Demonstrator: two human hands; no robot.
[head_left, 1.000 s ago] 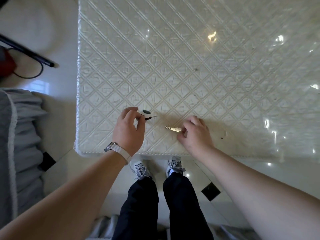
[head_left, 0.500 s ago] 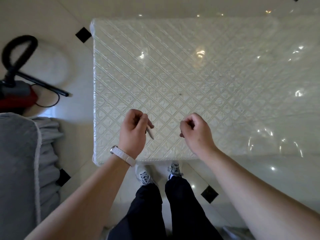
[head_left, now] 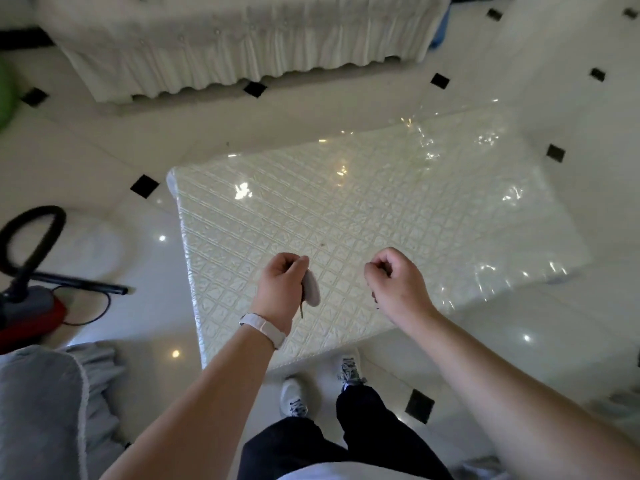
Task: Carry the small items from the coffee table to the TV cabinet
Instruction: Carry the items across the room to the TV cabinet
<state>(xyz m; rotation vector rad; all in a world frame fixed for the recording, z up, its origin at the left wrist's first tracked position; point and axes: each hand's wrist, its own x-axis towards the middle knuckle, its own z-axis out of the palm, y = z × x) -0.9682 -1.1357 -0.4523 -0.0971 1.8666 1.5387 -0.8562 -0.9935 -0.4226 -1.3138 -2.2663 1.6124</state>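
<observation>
White quilted covering under a glossy clear film lay over the desk (head_left: 381, 209), which stood on a pale tiled floor (head_left: 104, 150) with small black diamond insets. Both hands were raised over the near part of the desk. The left hand (head_left: 282, 292) was closed around a small pale oval item (head_left: 311, 289), with a thin dark strand (head_left: 302, 311) hanging down from under the fingers; what the item was could not be told. A white watch band (head_left: 263, 329) wrapped the left wrist. The right hand (head_left: 398, 284) was curled into a loose fist, well apart from the left; whether it held anything could not be told, though a tiny dark tip showed at its lower edge. No loose items showed on the desk's surface, only glare spots and a small dark speck near its middle.

Below the arms were dark trousers (head_left: 346, 445) and two grey-white sneakers (head_left: 294, 398) planted just beside the desk's near edge. At far left stood a red vacuum cleaner (head_left: 31, 313) with a black looped handle and a dark wand. A grey padded cushion (head_left: 38, 410) filled the lower left corner. Across the floor beyond the desk ran a piece of furniture under a white frilled cover (head_left: 225, 46).
</observation>
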